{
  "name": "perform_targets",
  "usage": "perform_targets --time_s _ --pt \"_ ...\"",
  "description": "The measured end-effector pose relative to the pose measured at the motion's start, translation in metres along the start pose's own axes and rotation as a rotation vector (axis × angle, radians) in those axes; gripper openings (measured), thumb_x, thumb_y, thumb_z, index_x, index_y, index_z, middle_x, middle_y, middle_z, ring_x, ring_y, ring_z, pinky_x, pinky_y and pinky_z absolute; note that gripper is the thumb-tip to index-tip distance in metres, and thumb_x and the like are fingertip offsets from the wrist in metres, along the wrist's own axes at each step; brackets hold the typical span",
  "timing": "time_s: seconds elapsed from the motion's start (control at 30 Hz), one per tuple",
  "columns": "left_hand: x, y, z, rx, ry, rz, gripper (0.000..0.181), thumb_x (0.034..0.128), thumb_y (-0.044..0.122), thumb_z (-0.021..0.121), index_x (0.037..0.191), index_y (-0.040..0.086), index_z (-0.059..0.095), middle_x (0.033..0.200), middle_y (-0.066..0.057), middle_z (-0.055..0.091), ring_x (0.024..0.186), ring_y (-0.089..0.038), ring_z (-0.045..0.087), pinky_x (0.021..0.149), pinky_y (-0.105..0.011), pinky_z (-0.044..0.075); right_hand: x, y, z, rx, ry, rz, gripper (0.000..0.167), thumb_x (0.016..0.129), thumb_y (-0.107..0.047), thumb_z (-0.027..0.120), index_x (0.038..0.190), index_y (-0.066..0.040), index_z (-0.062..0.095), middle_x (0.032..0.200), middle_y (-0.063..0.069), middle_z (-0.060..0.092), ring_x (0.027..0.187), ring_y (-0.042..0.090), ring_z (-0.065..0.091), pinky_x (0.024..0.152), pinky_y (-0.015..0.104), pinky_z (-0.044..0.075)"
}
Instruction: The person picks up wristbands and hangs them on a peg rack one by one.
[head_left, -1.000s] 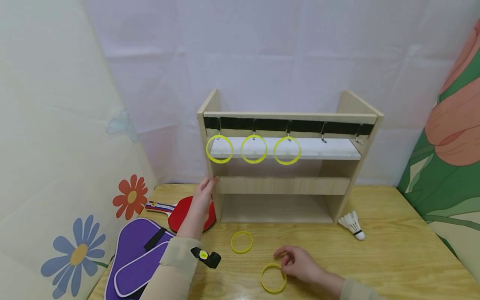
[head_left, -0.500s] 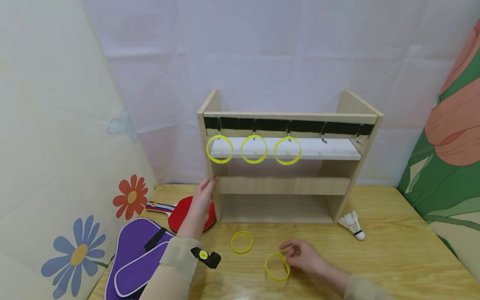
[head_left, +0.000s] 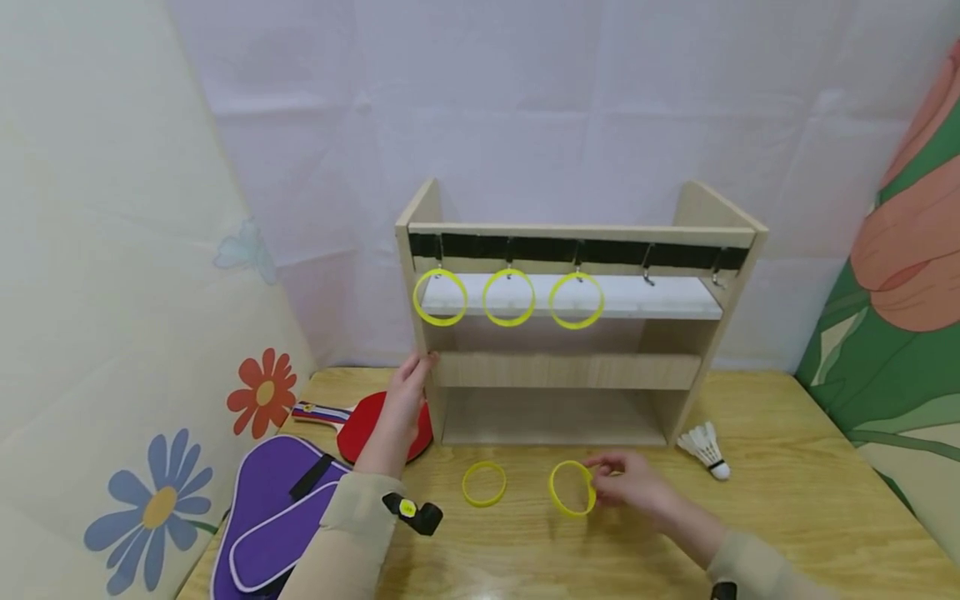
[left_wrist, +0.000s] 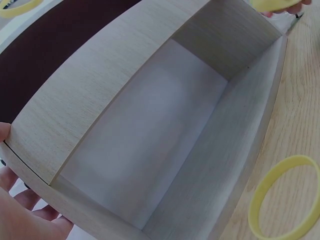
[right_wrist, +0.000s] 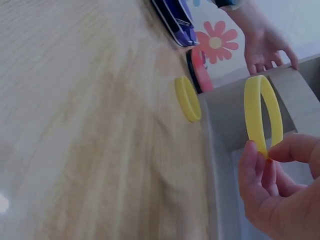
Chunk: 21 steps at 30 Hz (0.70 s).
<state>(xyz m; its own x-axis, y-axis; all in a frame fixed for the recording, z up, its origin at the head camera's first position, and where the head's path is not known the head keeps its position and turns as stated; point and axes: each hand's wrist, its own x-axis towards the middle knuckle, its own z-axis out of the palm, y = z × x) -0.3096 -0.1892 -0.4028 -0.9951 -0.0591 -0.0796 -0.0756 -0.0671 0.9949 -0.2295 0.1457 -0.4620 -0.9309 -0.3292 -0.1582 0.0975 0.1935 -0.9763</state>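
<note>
My left hand (head_left: pixel 405 402) grips the left side panel of a small wooden shelf rack (head_left: pixel 566 372). In the left wrist view its thumb lies over the front edge, its fingers on the outer side. Between thumb and fingertips, my right hand (head_left: pixel 633 485) pinches a yellow ring (right_wrist: pixel 254 112), like a wristband, raised off the table before the rack. A second loose yellow ring (head_left: pixel 465 486) lies flat on the wood, left of that hand. Three more hang from hooks: a left ring (head_left: pixel 441 322), a middle ring (head_left: pixel 509 323) and a right ring (head_left: pixel 576 326).
Two hooks at the right of the black strip (head_left: pixel 611 252) carry no ring. A red table tennis bat (head_left: pixel 367 427) and a purple case (head_left: pixel 281 475) lie left on the table (head_left: pixel 795 500). A shuttlecock (head_left: pixel 705 450) lies by the rack's right foot.
My right hand has moved forward and a little right with the pinched ring, lifting it towards the rack. The left hand stays on the side panel.
</note>
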Motion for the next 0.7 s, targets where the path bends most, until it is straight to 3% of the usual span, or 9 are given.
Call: perform_targets --time_s 0.33,0.7 --pt "0.0 0.002 0.001 -0.004 -0.005 0.008 0.057 0.1019 0.039 0.049 0.155 0.027 0.033 0.159 -0.006 0.03 0.149 -0.032 0.021 0.121 -0.059 0.017 -0.001 -0.019 -0.022 0.004 0.089 -0.037 0.047 0.084 0.004 0.053 0.127 0.024 0.048 0.087 -0.001 0.055 0.077 0.006 0.059 0.071 0.023 0.058" --pt "0.001 0.0 0.0 -0.013 -0.008 0.009 0.057 0.1017 0.038 0.049 0.156 0.028 0.032 0.16 -0.006 0.028 0.149 -0.032 0.02 0.121 -0.06 0.016 -0.007 -0.043 -0.044 0.078 0.107 -0.047 0.05 0.089 0.003 0.052 0.133 0.024 0.041 0.095 0.004 0.058 0.082 0.008 0.064 0.079 0.023 0.059"
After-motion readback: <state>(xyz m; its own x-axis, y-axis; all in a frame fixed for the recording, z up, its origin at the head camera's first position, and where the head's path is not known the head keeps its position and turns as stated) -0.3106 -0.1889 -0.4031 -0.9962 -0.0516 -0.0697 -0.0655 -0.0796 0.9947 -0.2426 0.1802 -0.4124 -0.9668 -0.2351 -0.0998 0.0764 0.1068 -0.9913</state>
